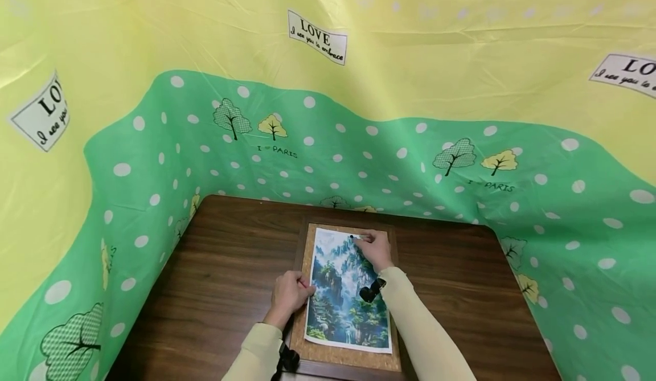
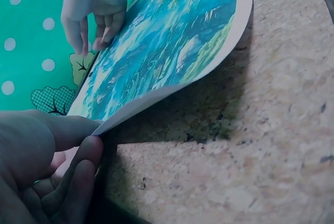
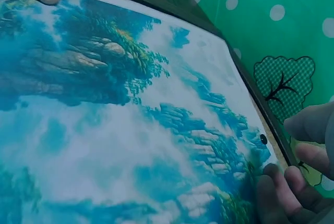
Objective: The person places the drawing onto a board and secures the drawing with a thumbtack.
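Presently | print on corkboard, table centre | left hand pinches its lifted left edge | right hand fingertips at far edge by dark pin | other edges look unpinned.

Cream sleeves, black wrist cameras
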{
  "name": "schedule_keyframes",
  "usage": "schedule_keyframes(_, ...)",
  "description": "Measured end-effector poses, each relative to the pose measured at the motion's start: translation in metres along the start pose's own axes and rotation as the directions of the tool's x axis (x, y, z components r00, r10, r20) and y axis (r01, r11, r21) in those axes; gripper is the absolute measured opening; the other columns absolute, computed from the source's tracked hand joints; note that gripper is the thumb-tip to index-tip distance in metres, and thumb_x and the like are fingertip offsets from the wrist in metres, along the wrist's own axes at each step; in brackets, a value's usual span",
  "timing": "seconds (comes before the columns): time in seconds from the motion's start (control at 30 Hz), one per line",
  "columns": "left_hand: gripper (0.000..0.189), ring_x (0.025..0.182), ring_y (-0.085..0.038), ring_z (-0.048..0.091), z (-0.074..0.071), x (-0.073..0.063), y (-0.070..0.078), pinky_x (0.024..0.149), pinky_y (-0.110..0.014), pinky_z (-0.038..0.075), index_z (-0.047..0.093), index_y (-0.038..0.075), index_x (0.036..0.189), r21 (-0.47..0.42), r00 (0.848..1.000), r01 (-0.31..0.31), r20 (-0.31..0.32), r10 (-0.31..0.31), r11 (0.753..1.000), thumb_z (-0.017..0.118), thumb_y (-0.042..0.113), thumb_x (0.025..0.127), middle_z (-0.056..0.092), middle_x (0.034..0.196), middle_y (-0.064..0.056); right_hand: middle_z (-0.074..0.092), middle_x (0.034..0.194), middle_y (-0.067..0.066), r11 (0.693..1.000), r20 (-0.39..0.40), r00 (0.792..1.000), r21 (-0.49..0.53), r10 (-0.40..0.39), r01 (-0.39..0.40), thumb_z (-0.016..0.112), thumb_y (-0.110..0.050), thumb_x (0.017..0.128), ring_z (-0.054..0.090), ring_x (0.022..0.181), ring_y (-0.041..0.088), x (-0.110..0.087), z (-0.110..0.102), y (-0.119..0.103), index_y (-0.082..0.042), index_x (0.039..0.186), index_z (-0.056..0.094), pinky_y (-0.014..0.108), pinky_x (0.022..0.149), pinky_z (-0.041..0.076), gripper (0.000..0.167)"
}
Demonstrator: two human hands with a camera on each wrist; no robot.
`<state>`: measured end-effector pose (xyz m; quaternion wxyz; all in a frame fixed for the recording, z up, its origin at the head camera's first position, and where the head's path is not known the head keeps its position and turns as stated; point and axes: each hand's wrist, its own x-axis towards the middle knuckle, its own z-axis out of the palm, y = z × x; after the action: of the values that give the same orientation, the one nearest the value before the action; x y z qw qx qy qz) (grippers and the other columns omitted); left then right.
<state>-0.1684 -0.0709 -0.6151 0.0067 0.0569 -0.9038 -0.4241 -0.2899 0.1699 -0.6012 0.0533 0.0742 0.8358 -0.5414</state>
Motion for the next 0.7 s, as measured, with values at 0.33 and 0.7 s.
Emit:
schedule_keyframes(0.33, 0.03, 0.048, -0.01, 0.05, -0.007, 0.003, 0.0, 0.054, -0.029, 0.045, 0.061, 0.013, 0.067, -0.031, 0.999, -0.02, 0.038, 0.021, 0.999, 0.083, 0.014, 0.088, 0.051, 0.054, 0.008, 0.064, 0.128, 0.014, 0.999, 0.044, 0.998, -0.006, -0.053, 0.053, 0.071, -0.029, 0.103, 0.062, 0.116, 0.031, -0.02, -0.026, 0.001, -0.009, 0.14, 0.065, 0.051, 0.094, 0.052, 0.042)
schedule_keyframes(0.7, 0.019, 0.054, -0.006, 0.054, -0.03, 0.004, -0.003, 0.054, -0.027, 0.047, 0.069, 0.013, 0.074, 0.013, 0.993, -0.111, -0.04, 0.111, 0.994, 0.081, 0.014, 0.089, 0.062, 0.063, 0.007, 0.063, 0.137, 0.016, 0.99, 0.093, 0.988, -0.053, -0.122, 0.128, 0.07, -0.04, 0.102, 0.062, 0.124, 0.034, -0.051, -0.058, 0.006, -0.007, 0.146, 0.058, 0.053, 0.1, 0.053, 0.056)
